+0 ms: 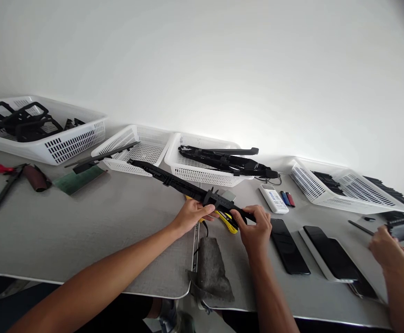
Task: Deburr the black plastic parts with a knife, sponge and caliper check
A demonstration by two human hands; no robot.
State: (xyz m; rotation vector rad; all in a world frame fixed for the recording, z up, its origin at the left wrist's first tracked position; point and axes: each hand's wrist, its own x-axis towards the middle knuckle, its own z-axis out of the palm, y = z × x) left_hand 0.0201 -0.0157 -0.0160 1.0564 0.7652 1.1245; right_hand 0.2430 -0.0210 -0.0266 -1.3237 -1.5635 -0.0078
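Note:
A long black plastic strip [179,184] with clips and ribs lies slantwise across my two hands, above the seam between the tables. My left hand [195,215] is closed on its middle, thumb along the near side. Farther right, my right hand [256,226] grips the strip's near end between thumb and fingers. Beneath the strip a yellow utility knife [228,223] lies on the table, partly covered by the strip and hands. A worn, dark grey piece of cloth or sandpaper [214,268] rests in front, by the seam.
Similar black strips fill a white basket [202,175] behind my hands. Beside it stands another white basket [132,169] with a strip across its rim. Phones [289,247] lie at right, near a co-worker's hands [392,252]. A green sheet [80,180] lies at left.

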